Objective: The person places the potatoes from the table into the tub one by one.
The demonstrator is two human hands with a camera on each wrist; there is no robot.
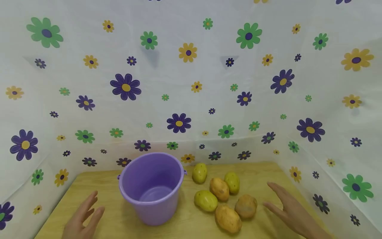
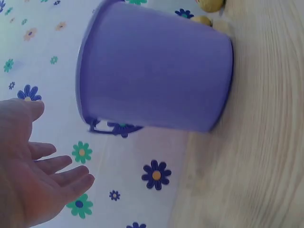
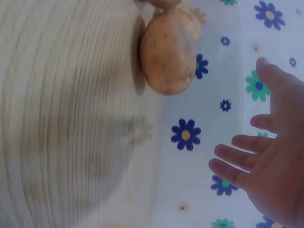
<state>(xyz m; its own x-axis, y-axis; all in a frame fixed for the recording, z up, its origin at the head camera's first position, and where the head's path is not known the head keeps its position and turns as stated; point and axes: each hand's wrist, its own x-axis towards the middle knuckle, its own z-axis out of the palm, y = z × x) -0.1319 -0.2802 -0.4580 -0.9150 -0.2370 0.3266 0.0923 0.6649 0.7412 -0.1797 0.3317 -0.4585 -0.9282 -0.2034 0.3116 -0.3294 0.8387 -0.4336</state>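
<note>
A purple bucket [image 1: 156,209] stands upright on the wooden table, its inside visible and bare in the head view. To its left is my left hand [image 1: 82,217], fingers loosely extended, holding nothing; the left wrist view shows that hand [image 2: 33,175] apart from the bucket [image 2: 152,71]. Right of the bucket lie three brown potatoes, one in front [image 1: 228,218], a rounder potato [image 1: 246,206] and one farther back [image 1: 219,189]. Among them are three yellow-green oval fruits with dark specks, such as the near-left fruit [image 1: 206,200]. My right hand [image 1: 290,210], fingers spread and holding nothing, hovers right of the round potato.
The light wooden table [image 1: 101,186] runs back to a white cloth [image 1: 167,109] printed with green, yellow and purple flowers. This cloth also hangs along the left and right sides. Small lugs stick out at the bucket's rim, and a handle [image 2: 114,130] hangs close against its side.
</note>
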